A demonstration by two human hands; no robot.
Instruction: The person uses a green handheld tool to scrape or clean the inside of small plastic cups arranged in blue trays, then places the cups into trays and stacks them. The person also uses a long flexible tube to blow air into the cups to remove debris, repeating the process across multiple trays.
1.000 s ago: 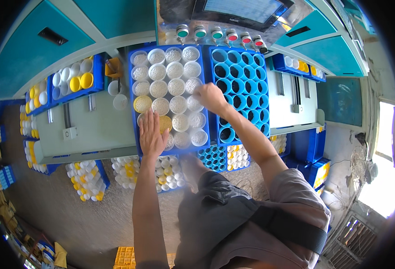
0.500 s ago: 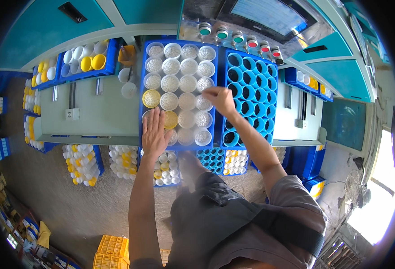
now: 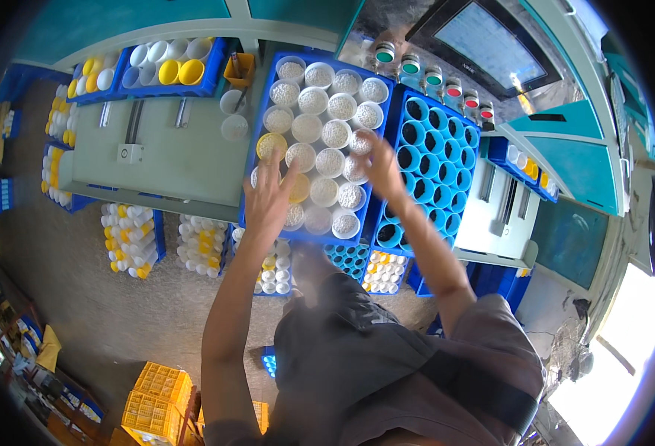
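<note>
The left hand (image 3: 268, 199) hovers with fingers spread wide over the near edge of a blue tray (image 3: 257, 134) packed with white cups (image 3: 320, 104) of pale granules, beside a yellow cup (image 3: 272, 143). The right hand (image 3: 382, 165) reaches over the tray's right side, its fingers loosely spread above one cup, holding nothing clearly. An empty blue rack (image 3: 435, 160) sits just beside the tray on the table (image 3: 171, 152).

- A factory or workshop floor, at a teal machine (image 3: 565, 119) with a row of coloured push buttons (image 3: 446, 80) and a screen (image 3: 491, 44) at the far right
- Blue trays (image 3: 387, 104) of white cups on the worktop
- Crates of more cups on the concrete floor (image 3: 82, 312), yellow crates (image 3: 156, 401) near left
</note>
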